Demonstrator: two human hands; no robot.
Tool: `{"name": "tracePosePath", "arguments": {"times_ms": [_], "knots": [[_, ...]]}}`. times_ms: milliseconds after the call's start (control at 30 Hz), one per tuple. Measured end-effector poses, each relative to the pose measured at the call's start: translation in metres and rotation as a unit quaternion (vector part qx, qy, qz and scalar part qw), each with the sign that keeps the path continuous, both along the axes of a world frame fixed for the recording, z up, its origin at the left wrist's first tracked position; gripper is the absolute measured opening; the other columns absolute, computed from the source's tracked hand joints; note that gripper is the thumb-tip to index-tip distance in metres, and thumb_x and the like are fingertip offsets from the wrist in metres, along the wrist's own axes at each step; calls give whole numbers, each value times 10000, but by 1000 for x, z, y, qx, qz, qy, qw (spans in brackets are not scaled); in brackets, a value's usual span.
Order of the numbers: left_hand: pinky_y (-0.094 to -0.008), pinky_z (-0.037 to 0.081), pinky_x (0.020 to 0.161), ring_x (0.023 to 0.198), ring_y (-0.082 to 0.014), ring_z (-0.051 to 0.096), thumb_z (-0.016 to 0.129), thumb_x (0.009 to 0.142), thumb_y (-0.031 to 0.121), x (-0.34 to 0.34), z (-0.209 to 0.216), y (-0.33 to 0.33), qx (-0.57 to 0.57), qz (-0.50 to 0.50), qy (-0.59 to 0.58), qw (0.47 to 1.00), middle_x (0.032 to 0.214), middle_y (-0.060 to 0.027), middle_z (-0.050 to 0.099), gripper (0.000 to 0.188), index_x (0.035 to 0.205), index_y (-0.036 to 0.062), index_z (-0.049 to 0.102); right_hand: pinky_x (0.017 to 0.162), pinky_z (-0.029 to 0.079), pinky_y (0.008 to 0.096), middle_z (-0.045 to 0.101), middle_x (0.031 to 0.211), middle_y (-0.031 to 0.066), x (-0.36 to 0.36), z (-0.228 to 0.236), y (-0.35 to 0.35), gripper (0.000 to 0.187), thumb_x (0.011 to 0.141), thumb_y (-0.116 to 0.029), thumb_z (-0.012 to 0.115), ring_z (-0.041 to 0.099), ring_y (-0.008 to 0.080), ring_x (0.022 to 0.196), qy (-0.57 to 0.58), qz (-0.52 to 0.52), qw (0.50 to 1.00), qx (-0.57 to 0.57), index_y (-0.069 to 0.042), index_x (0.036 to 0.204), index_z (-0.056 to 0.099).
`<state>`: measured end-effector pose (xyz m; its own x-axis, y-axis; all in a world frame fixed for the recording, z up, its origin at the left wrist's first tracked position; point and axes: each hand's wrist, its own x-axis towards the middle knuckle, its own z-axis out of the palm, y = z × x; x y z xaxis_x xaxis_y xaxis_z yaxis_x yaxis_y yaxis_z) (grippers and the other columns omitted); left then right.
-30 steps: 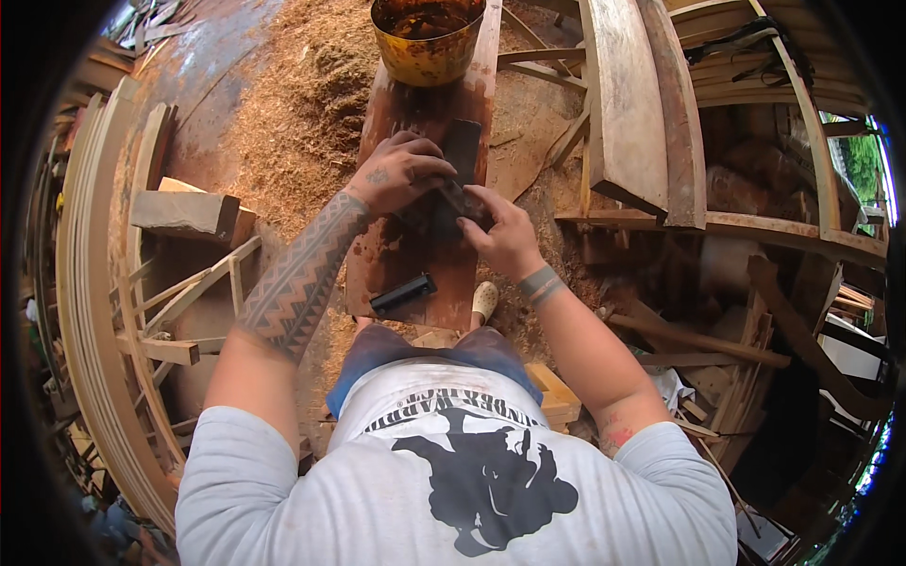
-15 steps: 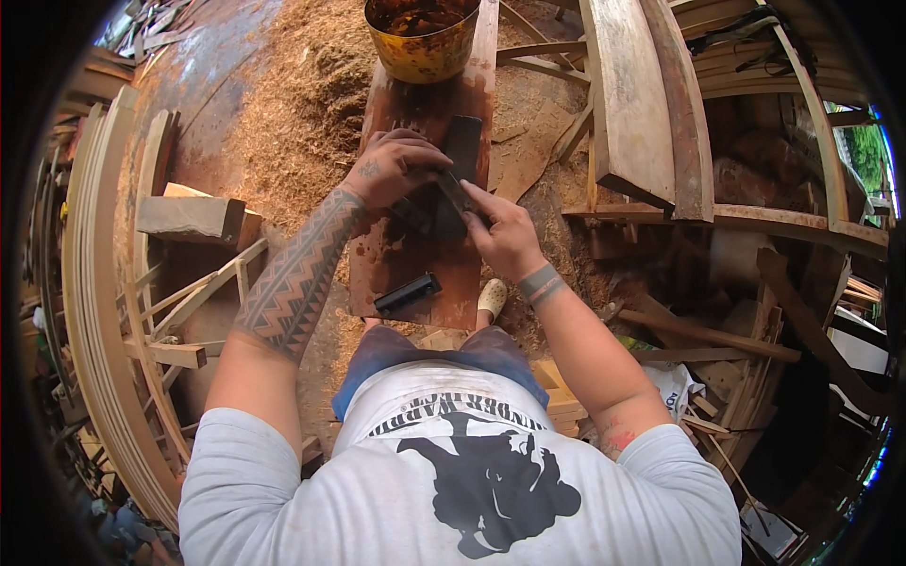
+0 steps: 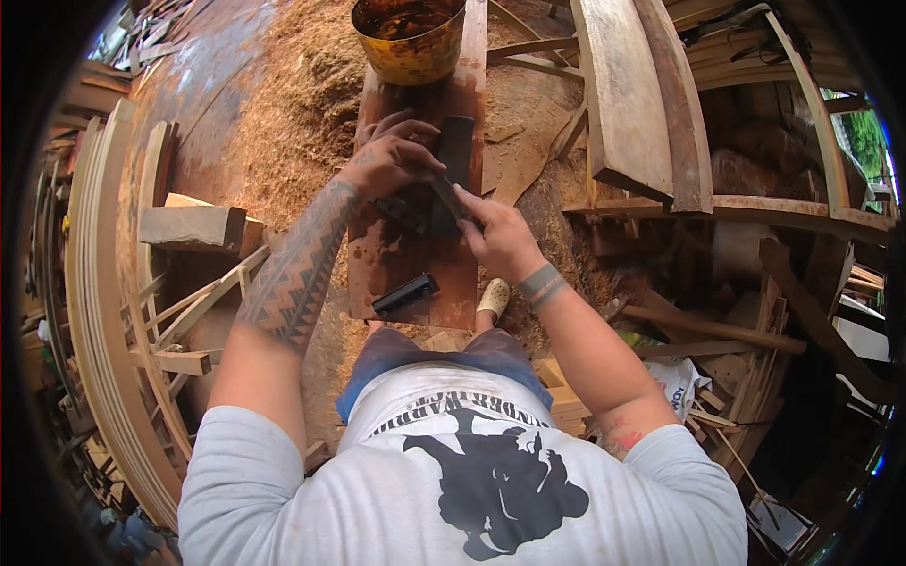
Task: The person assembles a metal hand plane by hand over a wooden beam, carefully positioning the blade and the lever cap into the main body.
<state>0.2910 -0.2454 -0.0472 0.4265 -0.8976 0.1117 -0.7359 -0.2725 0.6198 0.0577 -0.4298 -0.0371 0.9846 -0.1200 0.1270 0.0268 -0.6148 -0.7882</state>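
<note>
A wet reddish-brown board (image 3: 363, 269) lies in front of me. On it rests a long dark flat sharpening stone (image 3: 457, 140). My right hand (image 3: 502, 236) grips a narrow flat metal blade (image 3: 449, 200) between thumb and fingers, tilted above the stone. At the blade's far end, my left hand (image 3: 392, 156) touches it with a fingertip while its other fingers are raised and apart. A second dark block (image 3: 401, 213) lies partly under my left hand. Nearer to me sits a small black oblong object (image 3: 406, 293); its kind is unclear.
A stained yellow metal pot (image 3: 411, 61) with dark liquid stands on the board's far end. Wood shavings (image 3: 293, 113) cover the floor at left. Thick planks (image 3: 628, 104) rise at right, long boards (image 3: 109, 283) at left. A wooden block (image 3: 193, 226) juts out nearby.
My left fingers have lifted and spread from a closer hold around the blade's end. My right hand keeps its grip on the blade. The view has shifted slightly.
</note>
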Motion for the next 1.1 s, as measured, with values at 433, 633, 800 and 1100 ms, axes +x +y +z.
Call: {"name": "tracePosePath", "arguments": {"times_ms": [433,633,800,1100], "knots": [[-581,174,1346,1654,-386,320,938,869,319,-4,6,-3,23,59,-34,997,1610,-26,613,263,1130,340,915,906,584,501,743,1028,223,5,-1,0,549,1014,-61,704,727,427,974,-7,-2,1000,-30,-38,1558,636],[-577,165,1346,1655,-385,310,923,884,318,-10,1,4,-11,82,-35,996,1616,-35,606,257,1141,343,912,947,582,511,733,1092,212,12,-3,1,559,1024,-78,691,717,429,1037,18,2,999,-41,-42,1574,602],[-562,141,1344,1632,-372,340,914,890,353,3,-5,0,37,74,-36,996,1607,17,601,230,1112,414,910,943,586,505,734,1088,203,24,-9,3,528,1040,-107,678,721,423,1033,-9,-6,997,-82,-33,1559,613],[-578,203,1335,1625,-352,365,925,859,357,1,-12,2,-12,102,-49,994,1584,12,620,302,1153,422,900,920,584,520,742,1094,241,21,-9,5,548,1038,-93,686,718,456,1029,-6,-13,998,-64,-38,1577,608]]}}
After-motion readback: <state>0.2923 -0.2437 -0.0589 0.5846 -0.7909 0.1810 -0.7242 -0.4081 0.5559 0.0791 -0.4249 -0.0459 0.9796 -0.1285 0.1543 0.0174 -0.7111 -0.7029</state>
